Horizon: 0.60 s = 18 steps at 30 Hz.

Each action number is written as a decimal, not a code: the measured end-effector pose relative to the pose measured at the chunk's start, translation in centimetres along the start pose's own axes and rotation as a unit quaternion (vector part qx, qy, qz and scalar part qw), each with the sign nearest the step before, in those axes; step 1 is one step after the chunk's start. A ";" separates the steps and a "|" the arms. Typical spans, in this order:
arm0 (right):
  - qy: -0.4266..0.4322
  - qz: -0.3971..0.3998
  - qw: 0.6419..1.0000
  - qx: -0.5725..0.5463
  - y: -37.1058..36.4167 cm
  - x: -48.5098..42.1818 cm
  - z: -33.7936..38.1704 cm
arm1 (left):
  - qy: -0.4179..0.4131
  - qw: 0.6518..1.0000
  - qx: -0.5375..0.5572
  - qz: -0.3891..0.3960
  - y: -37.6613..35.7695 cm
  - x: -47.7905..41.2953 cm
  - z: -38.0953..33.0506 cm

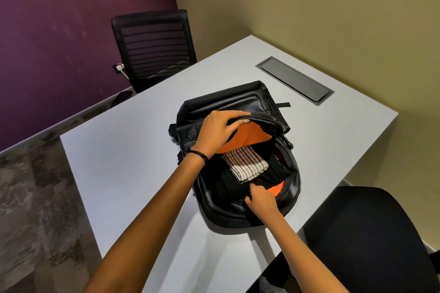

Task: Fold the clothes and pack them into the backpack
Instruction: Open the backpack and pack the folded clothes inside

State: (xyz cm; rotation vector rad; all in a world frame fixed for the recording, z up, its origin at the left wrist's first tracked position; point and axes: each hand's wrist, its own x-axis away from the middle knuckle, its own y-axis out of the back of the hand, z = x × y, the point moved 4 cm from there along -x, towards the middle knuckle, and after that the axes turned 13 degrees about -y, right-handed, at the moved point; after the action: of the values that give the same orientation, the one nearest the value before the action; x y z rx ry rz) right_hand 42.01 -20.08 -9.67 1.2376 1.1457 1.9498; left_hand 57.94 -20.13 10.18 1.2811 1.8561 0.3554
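Black backpack (pixel 238 102) lies flat on the white table (pixel 119 173), mid-table, mouth toward the near side, main compartment open.

Left hand (pixel 217 132) grips the top flap (pixel 259 120), fingers curled over its edge, and holds it lifted toward the far side. The flap's orange lining shows underneath. A dark band sits at that wrist.

Inside the compartment: a folded striped cloth (pixel 247 165) — white with dark lines — lies on top, toward the far end of the opening. Under and around it is a black garment (pixel 278 177) filling the rest of the space. A strip of orange lining shows at the near-right wall.

Right hand (pixel 260 200) is at the near rim of the opening, fingers bent, tips sunk into black fabric. Black on black — cannot tell whether they clasp the garment or the bag's edge.

Black mesh chair (pixel 152 47) at the far left end of the table. Dark chair (pixel 371 233) at near right. Grey cable hatch (pixel 295 79) set in the tabletop, far right of the bag.
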 end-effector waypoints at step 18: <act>0.121 0.146 0.971 -0.144 0.9 2.8 -0.8 | 0.011 0.999 0.009 0.036 -0.7 1.7 -0.3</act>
State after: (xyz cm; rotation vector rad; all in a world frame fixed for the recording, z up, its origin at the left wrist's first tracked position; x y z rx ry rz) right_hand 40.14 -18.59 -7.88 1.0803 0.7803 2.4422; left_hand 57.05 -18.92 9.11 1.3638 1.8378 0.3933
